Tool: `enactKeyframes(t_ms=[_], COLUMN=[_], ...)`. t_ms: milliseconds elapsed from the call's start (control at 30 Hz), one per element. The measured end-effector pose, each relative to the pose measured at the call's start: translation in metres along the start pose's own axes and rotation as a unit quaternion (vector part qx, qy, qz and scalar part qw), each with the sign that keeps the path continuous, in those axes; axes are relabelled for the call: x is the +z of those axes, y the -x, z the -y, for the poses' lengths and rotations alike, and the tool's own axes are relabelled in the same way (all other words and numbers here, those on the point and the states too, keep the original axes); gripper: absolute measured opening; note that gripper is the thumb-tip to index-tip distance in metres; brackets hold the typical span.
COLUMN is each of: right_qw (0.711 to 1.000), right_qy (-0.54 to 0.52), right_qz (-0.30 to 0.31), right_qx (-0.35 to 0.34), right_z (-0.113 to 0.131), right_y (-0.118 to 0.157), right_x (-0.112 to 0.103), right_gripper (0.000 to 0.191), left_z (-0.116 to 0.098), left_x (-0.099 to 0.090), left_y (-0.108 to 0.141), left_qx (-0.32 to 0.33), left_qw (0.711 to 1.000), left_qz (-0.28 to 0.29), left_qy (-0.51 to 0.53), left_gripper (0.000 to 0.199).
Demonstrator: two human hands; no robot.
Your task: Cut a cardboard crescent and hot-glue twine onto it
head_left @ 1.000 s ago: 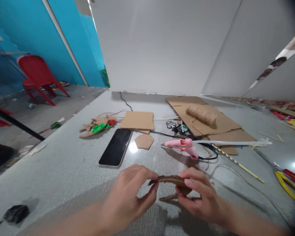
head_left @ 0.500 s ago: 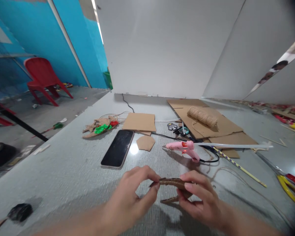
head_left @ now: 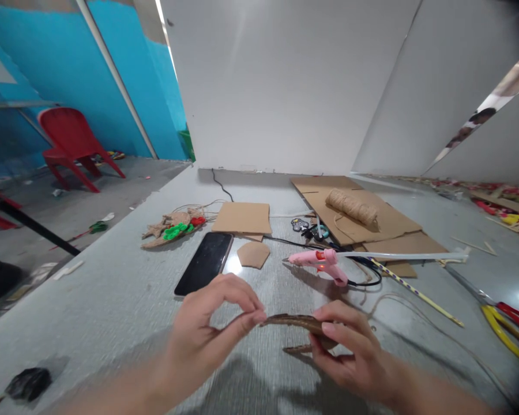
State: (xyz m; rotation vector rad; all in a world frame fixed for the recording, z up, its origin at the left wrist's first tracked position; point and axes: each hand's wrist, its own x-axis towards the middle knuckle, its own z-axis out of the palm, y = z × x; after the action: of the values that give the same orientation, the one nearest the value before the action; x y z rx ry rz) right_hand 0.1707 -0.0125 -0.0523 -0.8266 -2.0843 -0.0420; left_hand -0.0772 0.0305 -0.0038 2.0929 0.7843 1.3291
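In my right hand (head_left: 350, 349) is a bent brown cardboard piece (head_left: 292, 320), gripped between thumb and fingers just above the table. One part of it reaches left, and a second flap (head_left: 297, 349) shows below. My left hand (head_left: 216, 331) has thumb and forefinger pinched together at the piece's left tip. Whatever sits between those fingertips is too small to make out. Beyond the hands lie a cut cardboard polygon (head_left: 253, 255), a black-screened phone (head_left: 204, 262) and a pink glue gun (head_left: 315, 259) with a long glue stick in its back.
Twine roll (head_left: 352, 207) rests on cardboard sheets (head_left: 311, 187) at back right. A square cardboard piece (head_left: 241, 218) and a decorated twine craft (head_left: 173, 225) lie further left. Yellow pencil (head_left: 415, 291) and red-and-yellow-handled scissors (head_left: 497, 323) are at right. Black crumpled plastic (head_left: 28, 383) sits at lower left.
My left hand has slid left along the cardboard to its tip, fingers still pinched. The right hand keeps its grip in nearly the same place. The view has shifted slightly.
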Motion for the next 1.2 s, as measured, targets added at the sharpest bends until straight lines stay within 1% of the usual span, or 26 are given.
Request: enactKeyframes(t_ms=[67,133,233,267,300,400,467,567,800,867,933,967,1000,1033,1067,1200], right_qw=[1.0,1.0,1.0,1.0,1.0,1.0,0.999,0.999,0.999,0.999,0.998,0.998,0.998,0.998,0.997,0.997], right_qy=[-0.001,-0.002,-0.005,-0.006,-0.007,-0.02,-0.028,-0.028,-0.015,-0.009,-0.007,-0.008,-0.011,-0.015,-0.02,-0.029], right_qz=[0.001,0.001,0.006,0.007,0.011,0.001,-0.013,-0.012,-0.011,-0.004,0.0,0.0,-0.001,-0.003,-0.007,-0.008], right_qx=[0.004,0.006,0.006,0.004,0.003,-0.014,-0.032,-0.039,-0.05,-0.053,-0.057,-0.059,-0.062,-0.066,-0.071,-0.075], right_z=[0.0,0.001,0.002,0.002,0.002,0.003,0.004,0.006,0.01,0.01,0.01,0.01,0.01,0.01,0.009,0.01], right_y=[0.0,-0.001,-0.002,-0.001,-0.001,-0.003,-0.006,-0.013,-0.017,-0.018,-0.019,-0.02,-0.02,-0.02,-0.02,-0.019], right_x=[0.001,0.0,0.0,-0.001,-0.001,0.0,0.0,-0.001,-0.004,-0.004,-0.005,-0.004,-0.004,-0.004,-0.003,-0.002], right_gripper=[0.048,0.049,0.052,0.054,0.056,0.059,0.058,0.055,0.039,0.036,0.034,0.034,0.034,0.035,0.036,0.041], left_z=[0.0,-0.002,-0.008,-0.01,-0.011,-0.012,-0.01,-0.008,-0.008,-0.01,-0.013,-0.014,-0.014,-0.015,-0.015,-0.013], left_x=[-0.003,-0.005,-0.002,0.0,0.003,0.011,0.015,0.019,0.021,0.019,0.016,0.014,0.013,0.013,0.014,0.02], left_y=[-0.003,-0.004,-0.005,-0.005,-0.004,-0.003,-0.003,-0.004,-0.003,-0.001,0.001,0.001,0.002,0.002,0.002,0.0], left_qx=[0.015,0.041,0.063,0.064,0.067,0.093,0.114,0.122,0.109,0.067,-0.009,-0.042,-0.059,-0.061,-0.049,0.03], left_qw=[1.0,0.998,0.995,0.994,0.993,0.985,0.981,0.983,0.986,0.988,0.988,0.987,0.986,0.987,0.988,0.99], left_qz=[0.013,0.034,0.045,0.045,0.046,0.078,0.083,0.07,0.063,0.077,0.102,0.11,0.115,0.114,0.115,0.114], left_qy=[0.001,-0.022,-0.061,-0.075,-0.089,-0.125,-0.13,-0.121,-0.114,-0.113,-0.113,-0.109,-0.105,-0.1,-0.095,-0.078], left_gripper=[0.01,0.012,0.029,0.03,0.027,0.004,0.017,0.016,0.017,0.013,0.011,0.013,0.016,0.019,0.02,0.016])
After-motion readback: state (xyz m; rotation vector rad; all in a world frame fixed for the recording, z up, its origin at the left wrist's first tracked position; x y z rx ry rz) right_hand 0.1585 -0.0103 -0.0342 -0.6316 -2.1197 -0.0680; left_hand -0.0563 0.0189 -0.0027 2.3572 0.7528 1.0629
